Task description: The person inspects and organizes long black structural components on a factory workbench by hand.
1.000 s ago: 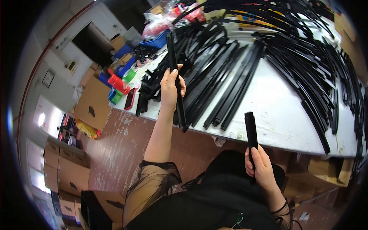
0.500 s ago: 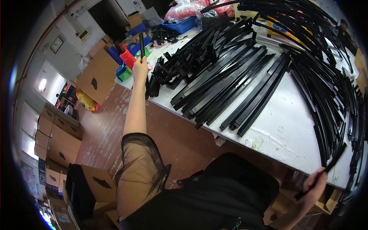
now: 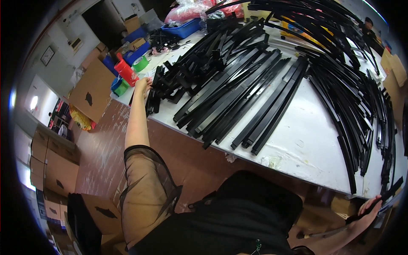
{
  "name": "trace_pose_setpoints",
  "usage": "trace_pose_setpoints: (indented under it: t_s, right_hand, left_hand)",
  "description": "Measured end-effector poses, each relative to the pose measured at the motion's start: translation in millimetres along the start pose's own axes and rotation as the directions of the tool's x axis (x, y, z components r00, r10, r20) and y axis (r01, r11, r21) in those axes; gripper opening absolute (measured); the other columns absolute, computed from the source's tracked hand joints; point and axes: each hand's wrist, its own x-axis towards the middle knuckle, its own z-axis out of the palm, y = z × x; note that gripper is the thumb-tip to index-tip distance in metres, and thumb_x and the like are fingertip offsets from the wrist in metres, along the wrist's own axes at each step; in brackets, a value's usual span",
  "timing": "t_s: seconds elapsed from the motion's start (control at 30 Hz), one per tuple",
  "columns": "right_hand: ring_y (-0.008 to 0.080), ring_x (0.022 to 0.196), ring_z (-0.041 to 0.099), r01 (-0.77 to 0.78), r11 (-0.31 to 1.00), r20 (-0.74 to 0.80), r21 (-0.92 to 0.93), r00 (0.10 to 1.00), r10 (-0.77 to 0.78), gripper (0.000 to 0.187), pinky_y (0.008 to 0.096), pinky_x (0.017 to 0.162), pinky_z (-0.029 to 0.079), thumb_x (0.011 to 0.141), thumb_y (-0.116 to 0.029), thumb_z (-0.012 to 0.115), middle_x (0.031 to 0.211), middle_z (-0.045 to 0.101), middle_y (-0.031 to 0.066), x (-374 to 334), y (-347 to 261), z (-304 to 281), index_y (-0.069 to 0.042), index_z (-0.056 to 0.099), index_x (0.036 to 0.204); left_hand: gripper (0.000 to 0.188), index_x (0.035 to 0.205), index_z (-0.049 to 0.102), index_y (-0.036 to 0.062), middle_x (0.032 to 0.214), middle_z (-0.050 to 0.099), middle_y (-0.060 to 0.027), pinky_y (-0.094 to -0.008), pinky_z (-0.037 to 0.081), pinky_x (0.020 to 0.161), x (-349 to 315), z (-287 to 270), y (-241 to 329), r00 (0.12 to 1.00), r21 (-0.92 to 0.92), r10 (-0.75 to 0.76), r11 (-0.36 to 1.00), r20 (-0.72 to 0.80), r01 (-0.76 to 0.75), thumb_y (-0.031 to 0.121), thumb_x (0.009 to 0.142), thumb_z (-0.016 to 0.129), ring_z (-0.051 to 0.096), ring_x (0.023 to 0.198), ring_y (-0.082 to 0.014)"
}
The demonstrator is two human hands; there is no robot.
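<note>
My left hand reaches to the far left end of the table, beside a tangled heap of black plastic pieces. Its fingers are curled; a short dark length shows beside the wrist, but what they grip is hidden. At the near right corner, my right hand is closed around a black strip, which slants up past the table edge. Long black strips lie side by side mid-table. Another bundle of curved black strips fans out on the right.
The white table has its near edge before me. Behind the left hand stand a red bottle-like container, a green tape roll and a blue bin. Cardboard boxes stand at left. A person is at far right.
My left hand has lowered, and the strip that stood upright in it no longer shows above it. My right hand has moved right and outward with its strip. The view has shifted slightly.
</note>
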Motion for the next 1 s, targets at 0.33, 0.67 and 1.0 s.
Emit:
trace_pose_setpoints:
  t_s: [0.33, 0.67, 1.0]
  right_hand:
    - [0.0024, 0.049, 0.024, -0.090, 0.995, -0.004, 0.039, 0.996, 0.091, 0.029, 0.0178, 0.043, 0.018, 0.098, -0.032, 0.041, 0.065, 0.034, -0.0051, 1.7, 8.6, 12.5, -0.008, 0.052, 0.111]
    - [0.0037, 0.047, 0.028, 0.108, 0.991, -0.027, -0.073, 0.993, -0.111, 0.023, 0.0179, 0.039, 0.020, 0.096, -0.027, 0.043, 0.062, 0.035, -0.0048, 2.3, 4.2, -9.7, -0.007, 0.052, 0.091]
    - [0.0025, 0.046, 0.037, 0.081, 0.977, -0.047, -0.198, 0.995, -0.092, 0.023, 0.0173, 0.039, 0.027, 0.093, -0.022, 0.053, 0.061, 0.043, -0.0039, 38.8, 13.4, -1.3, -0.001, 0.057, 0.103]
  left_hand:
    - [0.021, 0.096, 0.062, -0.0019, 0.080, 0.064, -0.0101, -0.0264, 0.052, 0.066, -15.4, -46.5, 3.8, 0.999, -0.076, -0.034, 0.997, -0.021, 0.032, 0.014, 0.083, 0.058, 0.061, 0.068, -0.0173]
    - [0.027, 0.106, 0.062, 0.0005, 0.071, 0.056, -0.0016, -0.0217, 0.048, 0.061, -100.4, 9.1, 55.1, 0.883, -0.174, 0.458, 0.865, -0.104, -0.470, 0.008, 0.081, 0.056, 0.053, 0.062, -0.0099]
    - [0.027, 0.121, 0.051, -0.0001, 0.096, 0.060, -0.0103, -0.0228, 0.046, 0.071, -333.8, 102.9, 62.9, 0.444, -0.137, 0.829, 0.511, 0.341, -0.849, 0.007, 0.096, 0.041, 0.053, 0.072, -0.0104]
